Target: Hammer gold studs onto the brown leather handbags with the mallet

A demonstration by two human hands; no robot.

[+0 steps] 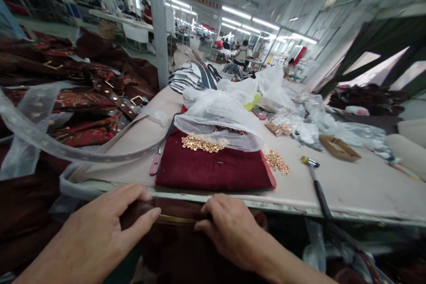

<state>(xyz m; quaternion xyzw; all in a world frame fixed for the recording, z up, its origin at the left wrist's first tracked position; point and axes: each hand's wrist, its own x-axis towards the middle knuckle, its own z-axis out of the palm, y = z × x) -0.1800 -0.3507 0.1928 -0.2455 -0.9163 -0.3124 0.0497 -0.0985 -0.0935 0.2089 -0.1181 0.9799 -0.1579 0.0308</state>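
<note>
A dark brown leather bag (176, 244) with a brass zipper (176, 218) lies below the table's front edge. On the left of the zipper, my left hand (100, 226) grips the bag, its thumb along the zipper and brown leather between thumb and fingers. My right hand (229, 230) pinches the bag's edge at the zipper's right end, fingers curled over it. Just beyond both hands, a folded maroon cloth pad (213, 171) rests on the table. Gold-coloured round studs (201, 144) lie in a pile on the pad, partly under a white plastic bag (219, 117).
More small gold pieces (277, 162) lie right of the pad. A hammer (314, 182) overhangs the front edge. A pink-handled tool (155, 162) sits left of the pad. Brown leather goods with buckles (109, 82) are heaped at left. A cardboard box (339, 147) stands at right.
</note>
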